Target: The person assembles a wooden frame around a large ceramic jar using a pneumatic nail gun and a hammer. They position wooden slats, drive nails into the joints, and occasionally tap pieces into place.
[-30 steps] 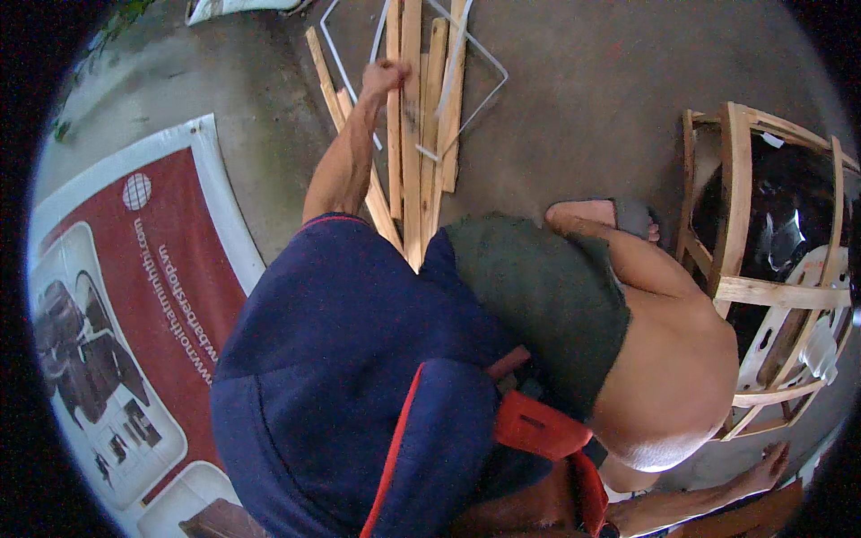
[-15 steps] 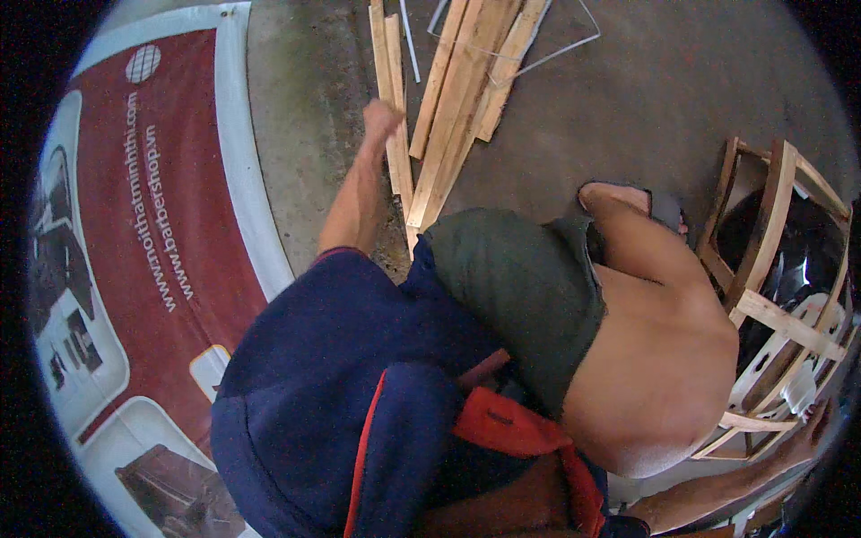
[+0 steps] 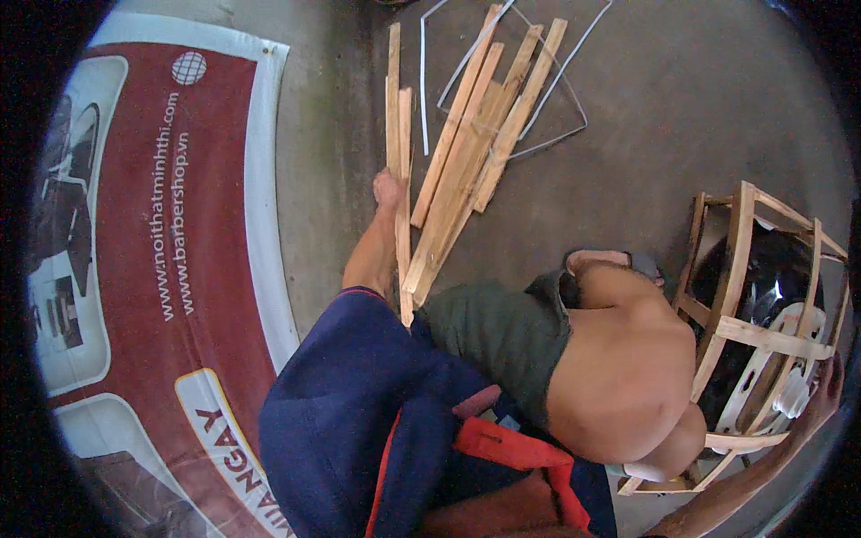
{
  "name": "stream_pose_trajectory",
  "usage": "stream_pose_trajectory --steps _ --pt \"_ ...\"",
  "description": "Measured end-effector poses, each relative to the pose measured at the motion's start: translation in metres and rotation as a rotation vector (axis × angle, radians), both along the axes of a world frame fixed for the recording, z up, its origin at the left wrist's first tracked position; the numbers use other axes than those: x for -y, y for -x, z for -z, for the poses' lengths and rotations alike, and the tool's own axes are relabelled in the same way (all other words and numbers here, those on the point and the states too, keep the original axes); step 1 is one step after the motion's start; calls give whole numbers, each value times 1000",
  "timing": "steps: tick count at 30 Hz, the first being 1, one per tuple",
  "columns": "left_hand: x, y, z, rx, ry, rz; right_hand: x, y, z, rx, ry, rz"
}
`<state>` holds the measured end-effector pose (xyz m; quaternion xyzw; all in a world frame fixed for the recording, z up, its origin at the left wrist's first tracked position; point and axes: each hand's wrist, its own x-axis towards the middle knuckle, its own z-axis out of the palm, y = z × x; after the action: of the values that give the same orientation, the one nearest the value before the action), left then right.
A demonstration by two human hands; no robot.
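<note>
My left hand [image 3: 388,191] is closed around a long, narrow wooden slat [image 3: 394,99] at the left of a bundle on the floor. A second thin slat [image 3: 404,152] lies right beside it. Just to the right, several more wooden slats [image 3: 462,179] lie fanned out, their near ends close to my knee. My right arm stretches along the lower right rim to a wooden crate frame [image 3: 771,339]. There my right hand [image 3: 830,381] is at the crate's outer side, its fingers too dim and bent by the rim to make out.
Inside the crate are a shiny black round object [image 3: 762,269] and a white plate-like part [image 3: 762,386] with slots. A bent thin grey rod or strap [image 3: 574,99] lies over the far slats. A red banner [image 3: 215,197] with a white border covers the left side.
My view has shifted, so the slats and crate sit lower in the picture and the slats' far ends show. The left hand keeps its place on the slat.
</note>
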<state>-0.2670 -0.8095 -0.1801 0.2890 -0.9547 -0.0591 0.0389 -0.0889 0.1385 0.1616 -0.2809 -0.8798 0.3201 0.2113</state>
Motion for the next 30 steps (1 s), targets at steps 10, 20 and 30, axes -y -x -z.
stream_pose_trajectory --steps 10,20,30 --pt "-81 71 -70 -101 -1432 -208 -116 -121 57 2 22 64" --pt "-354 111 -160 153 -1638 598 16 -96 -7 -71 236 -23" --pt "-625 61 -224 765 -1725 1247 90 -25 -22 -124 177 -152"
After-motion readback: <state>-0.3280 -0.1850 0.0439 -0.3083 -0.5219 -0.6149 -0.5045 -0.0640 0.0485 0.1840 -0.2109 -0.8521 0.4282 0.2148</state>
